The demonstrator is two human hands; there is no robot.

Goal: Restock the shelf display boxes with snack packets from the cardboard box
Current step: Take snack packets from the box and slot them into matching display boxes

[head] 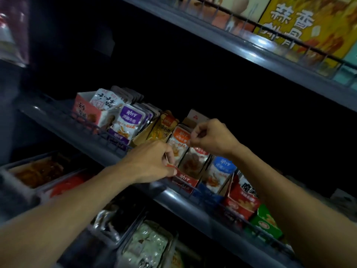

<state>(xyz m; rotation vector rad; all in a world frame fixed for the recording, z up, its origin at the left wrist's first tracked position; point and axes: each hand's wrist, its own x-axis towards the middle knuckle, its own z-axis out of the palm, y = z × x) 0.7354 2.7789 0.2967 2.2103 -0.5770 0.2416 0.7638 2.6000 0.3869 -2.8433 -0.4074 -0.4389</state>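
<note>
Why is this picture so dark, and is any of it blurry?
Head view: the shelf recess behind the orange packets is almost black; glare streaks the shelf edge; bottom trays and corners are smeared; the wide lens tilts shelves; both the left hand and right hand stay readable.

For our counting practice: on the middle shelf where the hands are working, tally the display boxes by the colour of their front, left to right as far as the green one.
Pink display box: 1
Purple display box: 1
Yellow display box: 1
Red display boxes: 2
Blue display box: 1
Green display box: 1
Total: 7
</note>
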